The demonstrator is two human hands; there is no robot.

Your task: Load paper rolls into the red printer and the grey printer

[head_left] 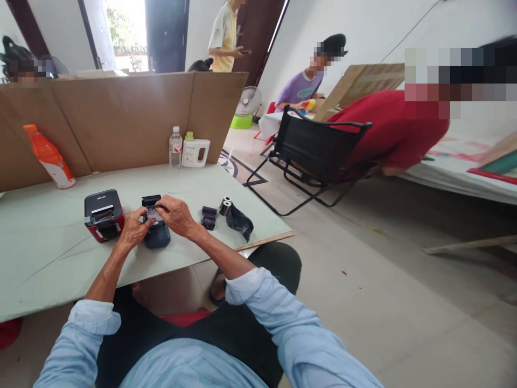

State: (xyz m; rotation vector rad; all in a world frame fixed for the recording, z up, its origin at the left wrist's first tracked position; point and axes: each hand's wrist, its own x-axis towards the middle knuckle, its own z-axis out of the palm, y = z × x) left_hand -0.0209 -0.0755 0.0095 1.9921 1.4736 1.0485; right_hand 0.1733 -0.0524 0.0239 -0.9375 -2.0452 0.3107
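Observation:
Both my left hand (136,226) and my right hand (176,214) are closed on a small pale strip (153,214), pinched between thumbs and fingers. Whether it is paper or film I cannot make out. They hold it over a small dark blue device (157,237), which looks like a portable label printer with its black lid (151,200) raised. To the left of my left hand stands a black and red printer (104,215). Right of my right hand lie a dark roll (209,217), some small silver-ended rolls (225,206) and a curled black strip (241,222).
A cardboard screen (133,124) stands along the table's (48,258) back. Before it are an orange bottle (49,157), a clear bottle (175,148) and a white jug (196,151). A black folding chair (319,143) with a person in red (396,126) is to the right.

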